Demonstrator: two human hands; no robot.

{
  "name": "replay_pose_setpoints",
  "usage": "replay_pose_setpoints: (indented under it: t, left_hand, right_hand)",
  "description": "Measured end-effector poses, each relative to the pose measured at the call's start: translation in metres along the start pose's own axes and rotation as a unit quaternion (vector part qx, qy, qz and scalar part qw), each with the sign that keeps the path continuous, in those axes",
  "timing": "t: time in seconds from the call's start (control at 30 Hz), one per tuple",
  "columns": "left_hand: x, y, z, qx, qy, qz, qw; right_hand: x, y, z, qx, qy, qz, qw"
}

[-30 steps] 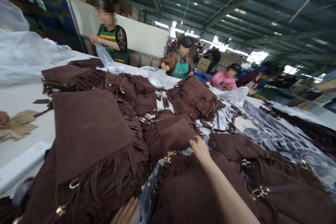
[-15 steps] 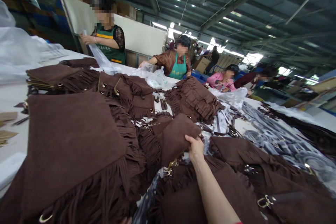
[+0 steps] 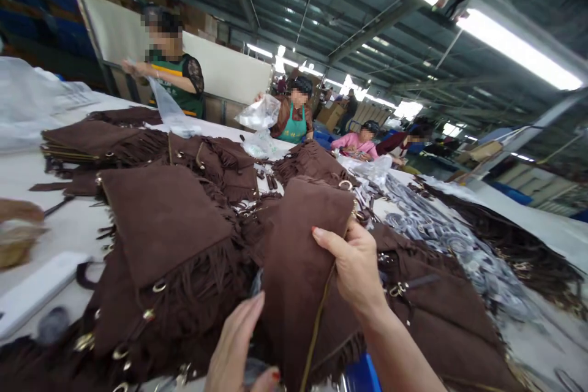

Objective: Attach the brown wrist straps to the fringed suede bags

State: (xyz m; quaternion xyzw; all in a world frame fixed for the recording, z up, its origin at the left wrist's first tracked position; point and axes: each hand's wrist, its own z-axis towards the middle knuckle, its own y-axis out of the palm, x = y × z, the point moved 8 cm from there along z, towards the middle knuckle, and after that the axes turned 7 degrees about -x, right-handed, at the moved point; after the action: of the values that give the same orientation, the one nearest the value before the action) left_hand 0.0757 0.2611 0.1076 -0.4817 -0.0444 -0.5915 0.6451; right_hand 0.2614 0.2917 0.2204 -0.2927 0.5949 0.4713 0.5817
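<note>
My right hand (image 3: 356,263) grips a dark brown suede bag (image 3: 294,239) by its zippered edge, thumb on the front face. The bag is held up in front of me, its brass-coloured zipper running down the near side. Low in the view, my left hand (image 3: 236,343) is open, fingers apart, close to the bag's left side and holding nothing. On the left lies a pile of brown fringed bags (image 3: 165,220) with gold rings and clasps. More brown bags (image 3: 441,306) lie to the right of my right forearm.
Coiled straps in clear wrapping (image 3: 427,226) cover the table's right side. A white box-like object (image 3: 43,288) lies at the left edge. Clear plastic bags (image 3: 37,98) sit at the far left. Across the table, co-workers in green aprons (image 3: 294,125) handle plastic bags.
My right hand has lifted the brown bag off the pile and brought it nearer. My left hand has come into view, open. The view has turned slightly right.
</note>
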Motion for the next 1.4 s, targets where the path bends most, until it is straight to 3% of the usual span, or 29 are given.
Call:
replay_pose_setpoints:
  t: [0.07, 0.1, 0.2, 0.3, 0.37, 0.43, 0.5, 0.53, 0.63, 0.77, 0.87, 1.0, 1.1, 1.17, 1.27, 1.33, 1.4]
  left_hand:
    - [0.022, -0.028, 0.023, 0.037, 0.0, -0.038, 0.999]
    - [0.026, -0.032, 0.032, 0.018, -0.019, -0.056, 0.998]
    - [0.016, -0.017, 0.034, -0.106, -0.124, -0.09, 0.983]
    - [0.01, 0.001, -0.003, -0.172, -0.168, -0.016, 0.971]
    - [0.023, 0.003, -0.03, -0.169, -0.09, 0.06, 0.98]
    - [0.049, 0.009, -0.055, -0.205, 0.076, 0.092, 0.971]
    - [0.069, 0.019, -0.083, -0.307, 0.232, 0.068, 0.921]
    - [0.073, 0.023, -0.095, -0.362, 0.279, 0.049, 0.888]
    - [0.068, 0.035, -0.11, -0.455, 0.328, 0.043, 0.827]
    - [0.06, 0.057, -0.112, -0.47, 0.38, 0.078, 0.793]
    - [0.057, 0.065, -0.095, -0.44, 0.352, 0.071, 0.823]
    - [0.051, 0.064, -0.061, -0.403, 0.281, 0.038, 0.87]
    - [0.042, 0.065, -0.042, -0.384, 0.235, 0.03, 0.892]
    - [0.036, 0.07, -0.035, -0.388, 0.211, 0.035, 0.897]
    - [0.031, 0.08, -0.032, -0.405, 0.184, 0.051, 0.894]
    - [0.031, 0.084, -0.03, -0.415, 0.174, 0.061, 0.891]
    - [0.033, 0.088, -0.028, -0.426, 0.165, 0.074, 0.886]
  right_hand:
    - [0.019, 0.017, -0.02, -0.031, 0.07, -0.001, 0.997]
    - [0.032, 0.023, -0.028, -0.038, 0.103, -0.006, 0.994]
    - [0.08, 0.031, -0.05, -0.036, 0.183, -0.047, 0.981]
    - [0.129, 0.029, -0.067, -0.04, 0.24, -0.09, 0.966]
    - [0.159, 0.027, -0.076, -0.053, 0.282, -0.1, 0.953]
    - [0.183, 0.026, -0.085, -0.069, 0.327, -0.1, 0.937]
    - [0.201, 0.025, -0.093, -0.08, 0.36, -0.098, 0.924]
    - [0.206, 0.025, -0.096, -0.084, 0.371, -0.097, 0.92]
    - [0.213, 0.023, -0.104, -0.096, 0.376, -0.09, 0.917]
    - [0.201, 0.004, -0.122, -0.117, 0.343, -0.07, 0.929]
    - [0.186, -0.024, -0.154, -0.102, 0.299, -0.068, 0.946]
    - [0.182, -0.054, -0.22, -0.085, 0.296, -0.049, 0.95]
    - [0.177, -0.071, -0.253, -0.031, 0.254, -0.049, 0.966]
    - [0.173, -0.075, -0.263, 0.002, 0.223, -0.017, 0.975]
    - [0.171, -0.066, -0.266, -0.02, 0.219, 0.031, 0.975]
    - [0.17, -0.062, -0.264, -0.036, 0.222, -0.017, 0.974]
    - [0.169, -0.067, -0.262, -0.011, 0.216, -0.13, 0.968]
